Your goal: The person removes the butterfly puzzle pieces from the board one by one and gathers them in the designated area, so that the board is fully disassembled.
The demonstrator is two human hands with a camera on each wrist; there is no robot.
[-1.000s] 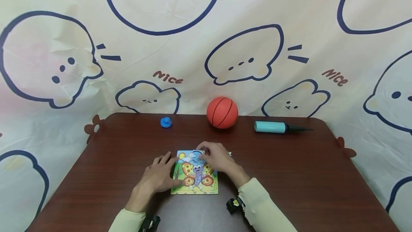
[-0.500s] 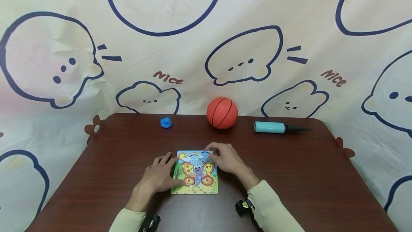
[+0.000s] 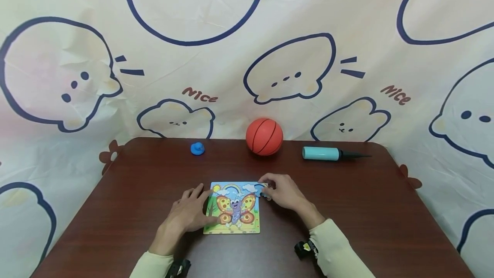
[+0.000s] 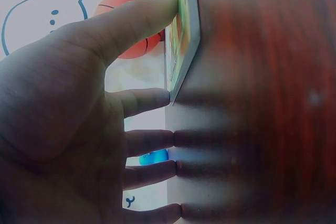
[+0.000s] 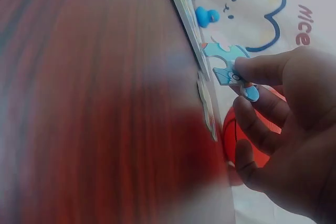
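Observation:
A square jigsaw puzzle with a butterfly picture lies on the table. My left hand is spread at its left side, thumb on the picture and index fingertip at the edge; the other fingertips rest on the table, as the left wrist view shows. My right hand is at the top right corner, pinching a light blue puzzle piece between thumb and fingers. In the right wrist view that piece is held tilted, above the board's surface. Another puzzle piece lies on the table beside the board, mostly hidden by my right hand in the head view.
Along the table's back edge stand a small blue rubber duck, an orange-red toy basketball and a light blue hand pump with a black nozzle. A printed cloth hangs behind the brown table.
My right hand has moved right across the top of the puzzle to its top right corner, carrying the piece. My left hand stays in place at the left side.

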